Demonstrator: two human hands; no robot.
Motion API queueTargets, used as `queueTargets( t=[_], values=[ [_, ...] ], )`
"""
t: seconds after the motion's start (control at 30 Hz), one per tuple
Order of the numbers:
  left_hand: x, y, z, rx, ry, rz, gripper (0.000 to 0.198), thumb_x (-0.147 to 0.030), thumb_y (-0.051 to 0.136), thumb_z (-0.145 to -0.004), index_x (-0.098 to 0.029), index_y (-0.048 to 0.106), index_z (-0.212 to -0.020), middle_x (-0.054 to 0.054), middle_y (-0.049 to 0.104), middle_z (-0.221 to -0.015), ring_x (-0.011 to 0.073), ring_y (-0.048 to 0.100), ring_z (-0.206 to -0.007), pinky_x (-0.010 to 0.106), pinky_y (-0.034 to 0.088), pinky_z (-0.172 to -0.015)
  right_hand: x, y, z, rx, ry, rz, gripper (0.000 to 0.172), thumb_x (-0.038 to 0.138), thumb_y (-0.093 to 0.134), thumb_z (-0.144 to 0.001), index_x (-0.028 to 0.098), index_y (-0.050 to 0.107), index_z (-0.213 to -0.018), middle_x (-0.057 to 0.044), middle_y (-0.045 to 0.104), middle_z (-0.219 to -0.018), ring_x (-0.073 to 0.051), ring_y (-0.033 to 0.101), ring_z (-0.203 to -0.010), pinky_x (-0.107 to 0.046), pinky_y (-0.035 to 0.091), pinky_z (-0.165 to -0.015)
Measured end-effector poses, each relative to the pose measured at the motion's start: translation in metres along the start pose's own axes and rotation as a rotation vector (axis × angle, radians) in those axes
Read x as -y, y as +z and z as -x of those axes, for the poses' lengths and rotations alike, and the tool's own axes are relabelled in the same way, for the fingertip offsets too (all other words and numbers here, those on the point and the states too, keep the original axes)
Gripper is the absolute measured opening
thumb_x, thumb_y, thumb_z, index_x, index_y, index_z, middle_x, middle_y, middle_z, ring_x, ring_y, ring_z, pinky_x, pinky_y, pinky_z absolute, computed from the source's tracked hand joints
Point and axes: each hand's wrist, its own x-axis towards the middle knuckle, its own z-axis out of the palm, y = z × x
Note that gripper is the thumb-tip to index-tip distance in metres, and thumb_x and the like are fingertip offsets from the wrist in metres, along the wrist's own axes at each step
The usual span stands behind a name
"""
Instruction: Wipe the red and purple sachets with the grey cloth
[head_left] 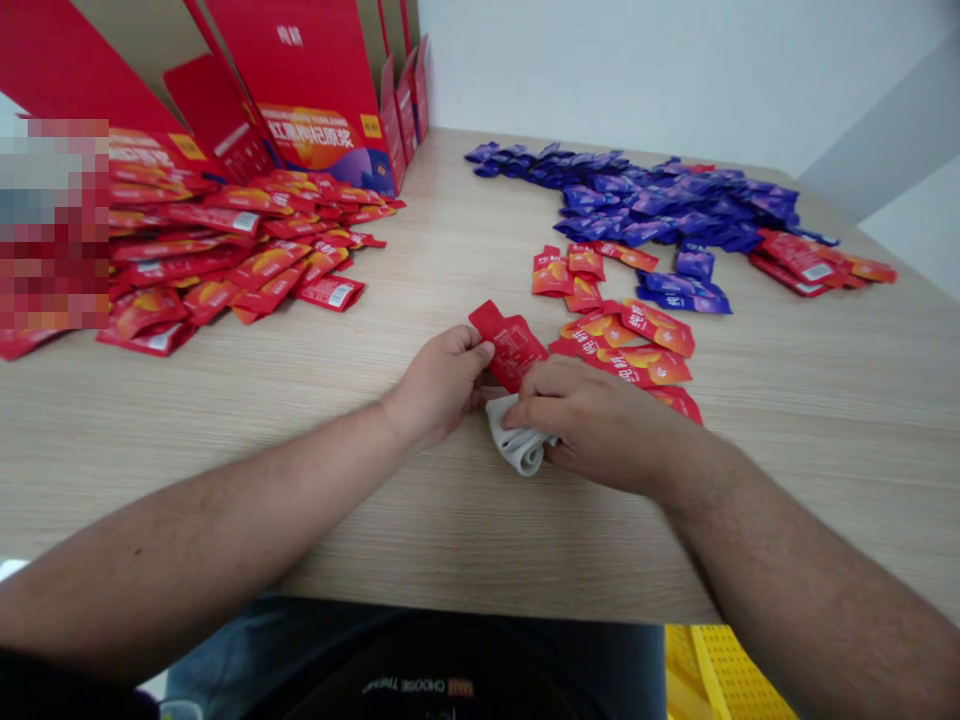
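My left hand (pixel 442 383) pinches the near edge of a red sachet (pixel 510 345), which is tilted up off the wooden table (pixel 420 500) with its printed back facing me. My right hand (pixel 592 420) is closed on a folded white cloth (pixel 517 445) and presses it against the lower part of that sachet. Just right of my hands lies a small group of red and orange sachets (pixel 637 345), face up.
A large pile of red sachets (pixel 217 255) covers the left of the table, in front of red cardboard boxes (pixel 315 90). A heap of purple sachets (pixel 652 205) lies at the back right, with a few red ones (pixel 802 262) beside it. A yellow crate (pixel 720 675) sits below the table edge.
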Motion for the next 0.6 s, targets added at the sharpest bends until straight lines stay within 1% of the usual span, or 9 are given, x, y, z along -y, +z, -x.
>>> queueTargets(
  t=[0.03,0.1,0.2,0.27,0.33,0.4,0.47,0.53,0.6],
  values=[
    [-0.002,0.000,0.000,0.007,0.001,-0.012,0.007,-0.011,0.059,-0.085,-0.018,0.061,-0.085,0.003,0.068,-0.070,0.0150,0.063,-0.058,0.025,0.051,-0.055,-0.001,-0.001,0.000,0.003,0.001,-0.025,0.019,0.010,0.067,-0.085,0.020,0.076,-0.098,-0.006,0.068,-0.093,-0.020,0.062,-0.085,-0.033,0.051,-0.074],
    [-0.004,0.000,0.001,0.030,0.017,-0.046,0.008,-0.011,0.058,-0.084,-0.018,0.062,-0.087,0.002,0.068,-0.070,0.0145,0.062,-0.057,0.025,0.050,-0.053,-0.005,-0.004,0.001,-0.063,0.027,-0.045,0.022,0.008,0.065,-0.085,0.019,0.075,-0.101,-0.007,0.069,-0.094,-0.020,0.063,-0.085,-0.033,0.051,-0.075],
    [-0.005,-0.001,0.002,0.114,-0.003,-0.125,0.014,-0.011,0.057,-0.083,-0.017,0.065,-0.092,0.003,0.070,-0.075,0.0161,0.064,-0.060,0.027,0.052,-0.054,-0.014,-0.008,0.001,-0.280,0.103,0.001,0.020,0.013,0.066,-0.088,0.018,0.075,-0.105,-0.008,0.069,-0.096,-0.022,0.064,-0.089,-0.036,0.053,-0.077],
    [-0.004,-0.002,0.003,0.192,-0.034,-0.171,0.017,-0.008,0.056,-0.080,-0.016,0.067,-0.091,0.003,0.070,-0.075,0.0157,0.065,-0.062,0.027,0.053,-0.057,-0.019,-0.009,0.001,-0.430,0.176,0.051,0.019,0.018,0.067,-0.089,0.020,0.075,-0.107,-0.008,0.069,-0.096,-0.024,0.064,-0.091,-0.039,0.054,-0.079],
    [-0.001,-0.002,0.003,0.255,-0.052,-0.198,0.017,-0.005,0.056,-0.078,-0.016,0.066,-0.087,0.001,0.068,-0.072,0.0137,0.063,-0.062,0.025,0.053,-0.060,-0.021,-0.008,0.001,-0.515,0.240,0.083,0.021,0.018,0.067,-0.088,0.023,0.075,-0.107,-0.007,0.069,-0.096,-0.025,0.063,-0.092,-0.041,0.054,-0.082],
    [0.000,-0.002,0.004,0.273,-0.049,-0.204,0.016,-0.004,0.058,-0.077,-0.016,0.066,-0.085,0.000,0.067,-0.073,0.0126,0.062,-0.062,0.024,0.053,-0.061,-0.021,-0.005,0.000,-0.513,0.255,0.077,0.022,0.017,0.067,-0.088,0.024,0.075,-0.107,-0.007,0.069,-0.098,-0.025,0.063,-0.092,-0.041,0.054,-0.082],
    [0.000,-0.002,0.003,0.248,-0.048,-0.178,0.017,-0.006,0.061,-0.077,-0.016,0.067,-0.090,0.001,0.069,-0.077,0.0142,0.064,-0.064,0.026,0.055,-0.061,-0.019,-0.001,-0.001,-0.448,0.216,0.038,0.022,0.017,0.067,-0.087,0.023,0.074,-0.107,-0.008,0.068,-0.099,-0.024,0.063,-0.091,-0.040,0.054,-0.080],
    [-0.003,-0.003,0.001,0.182,-0.056,-0.096,0.017,-0.008,0.059,-0.080,-0.016,0.066,-0.093,0.003,0.070,-0.080,0.0162,0.066,-0.065,0.029,0.057,-0.060,-0.015,0.002,-0.001,-0.353,0.149,-0.026,0.021,0.016,0.068,-0.087,0.021,0.074,-0.107,-0.008,0.067,-0.098,-0.023,0.063,-0.090,-0.037,0.054,-0.078],
    [-0.007,-0.005,-0.002,0.101,-0.070,0.003,0.015,-0.008,0.055,-0.082,-0.016,0.063,-0.092,0.003,0.069,-0.077,0.0165,0.065,-0.061,0.030,0.057,-0.056,-0.011,0.002,-0.001,-0.259,0.090,-0.091,0.020,0.015,0.068,-0.087,0.020,0.073,-0.106,-0.007,0.067,-0.097,-0.021,0.063,-0.089,-0.034,0.053,-0.076]
  ],
)
